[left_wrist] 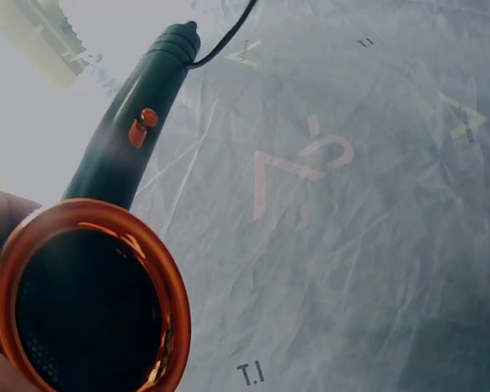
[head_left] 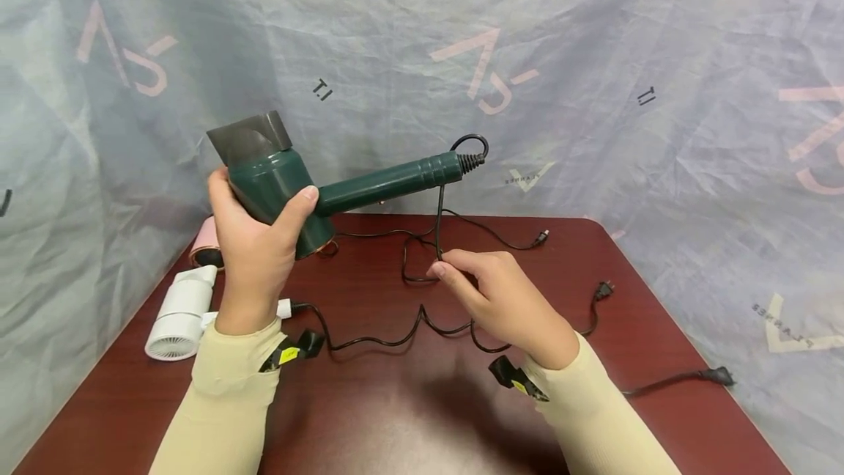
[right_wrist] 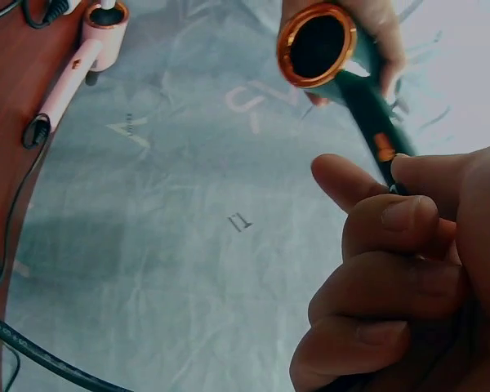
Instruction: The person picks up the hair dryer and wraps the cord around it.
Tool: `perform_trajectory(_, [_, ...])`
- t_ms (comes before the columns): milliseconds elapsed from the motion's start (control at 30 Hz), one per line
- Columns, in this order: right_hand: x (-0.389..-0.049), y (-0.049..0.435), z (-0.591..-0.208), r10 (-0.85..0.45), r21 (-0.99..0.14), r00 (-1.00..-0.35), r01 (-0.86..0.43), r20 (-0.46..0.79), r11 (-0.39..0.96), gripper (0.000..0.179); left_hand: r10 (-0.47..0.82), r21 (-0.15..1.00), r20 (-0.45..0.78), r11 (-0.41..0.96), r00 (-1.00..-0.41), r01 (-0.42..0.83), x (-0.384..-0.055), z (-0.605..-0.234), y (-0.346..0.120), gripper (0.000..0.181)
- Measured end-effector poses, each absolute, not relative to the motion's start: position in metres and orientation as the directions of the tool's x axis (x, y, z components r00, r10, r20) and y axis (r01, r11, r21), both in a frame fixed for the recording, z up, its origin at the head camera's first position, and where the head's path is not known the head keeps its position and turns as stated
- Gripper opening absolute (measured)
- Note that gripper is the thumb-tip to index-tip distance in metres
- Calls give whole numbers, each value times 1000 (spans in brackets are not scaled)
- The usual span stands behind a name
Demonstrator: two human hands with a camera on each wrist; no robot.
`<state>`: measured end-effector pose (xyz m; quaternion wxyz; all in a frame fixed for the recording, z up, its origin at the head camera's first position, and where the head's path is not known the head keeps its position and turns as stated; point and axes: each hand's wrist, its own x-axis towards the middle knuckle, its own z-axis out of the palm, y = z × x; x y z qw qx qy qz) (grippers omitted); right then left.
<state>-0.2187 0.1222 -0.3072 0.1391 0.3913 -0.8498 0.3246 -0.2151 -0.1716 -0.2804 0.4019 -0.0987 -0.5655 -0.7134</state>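
A dark green hair dryer [head_left: 389, 185] is held up above the table, its grey-brown nozzle [head_left: 250, 139] at the top left. My left hand [head_left: 253, 248] grips it round the barrel, thumb near the base of the handle. From the handle's end a black power cord [head_left: 439, 218] loops over and hangs down. My right hand [head_left: 511, 299] pinches that cord between thumb and index finger, below the handle; in the right wrist view its other fingers [right_wrist: 376, 278] are curled. The left wrist view shows the dryer's copper-rimmed rear opening [left_wrist: 175, 286] and copper buttons [left_wrist: 143, 126].
A white hair dryer [head_left: 181, 310] lies on the dark red table [head_left: 369, 416] at the left, with a pink hair dryer [head_left: 207, 240] behind it. Black cords cross the tabletop toward several plugs, one [head_left: 719, 376] at the right edge. A grey printed cloth [head_left: 395, 42] encloses the table.
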Motion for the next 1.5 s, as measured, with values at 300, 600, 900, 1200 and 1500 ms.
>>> perform_trajectory(300, [-205,137,-301,-569,-327,-580,-809,583,489,19,-430,729,643,90,-634,678,-209,-271,-150,72])
perform_trajectory(600, [-201,145,-293,-532,-290,-513,-845,673,449,14,-409,711,686,200,-602,674,-211,-271,-150,77])
perform_trajectory(900, [-202,150,-289,-493,-206,-411,-885,767,418,12,-330,748,661,351,-673,563,-226,-288,-160,85])
perform_trajectory(1200, [-202,156,-284,-443,-186,-388,-882,808,433,15,-244,727,663,437,-708,530,-225,-290,-161,90])
perform_trajectory(1500, [-202,161,-281,-396,-196,-390,-872,832,448,12,-155,706,662,457,-733,541,-226,-291,-160,89])
